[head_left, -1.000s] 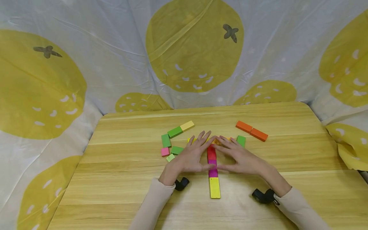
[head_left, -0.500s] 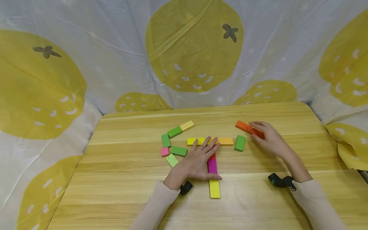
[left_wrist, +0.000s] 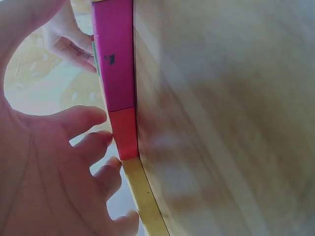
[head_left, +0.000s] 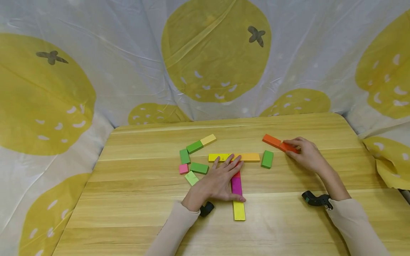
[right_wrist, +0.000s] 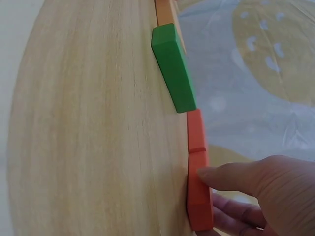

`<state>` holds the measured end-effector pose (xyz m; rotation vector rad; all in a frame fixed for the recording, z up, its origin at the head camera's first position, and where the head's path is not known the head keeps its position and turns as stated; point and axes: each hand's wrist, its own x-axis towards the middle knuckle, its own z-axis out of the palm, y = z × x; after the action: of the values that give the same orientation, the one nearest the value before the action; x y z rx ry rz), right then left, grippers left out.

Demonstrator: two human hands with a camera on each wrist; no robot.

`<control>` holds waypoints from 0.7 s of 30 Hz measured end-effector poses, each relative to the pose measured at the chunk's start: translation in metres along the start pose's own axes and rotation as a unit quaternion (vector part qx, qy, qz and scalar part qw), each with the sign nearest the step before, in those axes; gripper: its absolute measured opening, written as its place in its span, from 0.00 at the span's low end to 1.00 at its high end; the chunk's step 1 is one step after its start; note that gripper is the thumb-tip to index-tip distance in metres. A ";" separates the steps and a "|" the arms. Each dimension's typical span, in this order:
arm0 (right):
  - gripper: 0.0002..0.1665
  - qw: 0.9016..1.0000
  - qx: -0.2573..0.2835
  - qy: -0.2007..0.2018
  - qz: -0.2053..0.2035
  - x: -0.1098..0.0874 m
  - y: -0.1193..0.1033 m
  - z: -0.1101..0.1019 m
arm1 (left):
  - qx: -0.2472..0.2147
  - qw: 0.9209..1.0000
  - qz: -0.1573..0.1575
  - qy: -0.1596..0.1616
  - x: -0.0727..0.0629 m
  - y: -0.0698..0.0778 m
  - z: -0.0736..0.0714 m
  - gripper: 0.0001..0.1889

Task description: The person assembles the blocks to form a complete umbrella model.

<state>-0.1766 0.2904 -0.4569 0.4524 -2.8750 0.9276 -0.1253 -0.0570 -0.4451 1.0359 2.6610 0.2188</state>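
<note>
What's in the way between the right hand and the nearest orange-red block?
Nothing visible: the right hand touches that orange-red block directly. The other orange-red block lies at its end, not between.

On the wooden table (head_left: 128,213), a red block (head_left: 237,174) is partly covered by the left hand (head_left: 221,182), a green block (head_left: 267,159) is set between the hands, an orange-red block (right_wrist: 199,196) is pinched by the right hand (head_left: 305,153).
</note>
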 end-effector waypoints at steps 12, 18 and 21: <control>0.34 0.996 0.016 -0.075 0.042 -0.002 0.000 -0.012 | -0.020 1.000 0.015 -0.002 -0.001 -0.002 0.000 0.65; 0.47 0.990 0.046 -0.133 0.009 -0.006 0.008 -0.018 | -0.022 1.000 0.016 -0.006 -0.002 -0.002 0.000 0.66; 0.47 0.989 0.047 -0.142 -0.017 -0.006 0.012 -0.018 | -0.026 1.000 0.017 -0.005 -0.003 -0.002 -0.001 0.66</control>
<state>-0.1748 0.3112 -0.4496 0.6930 -3.0688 1.0780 -0.1247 -0.0605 -0.4444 1.0630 2.6163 0.2866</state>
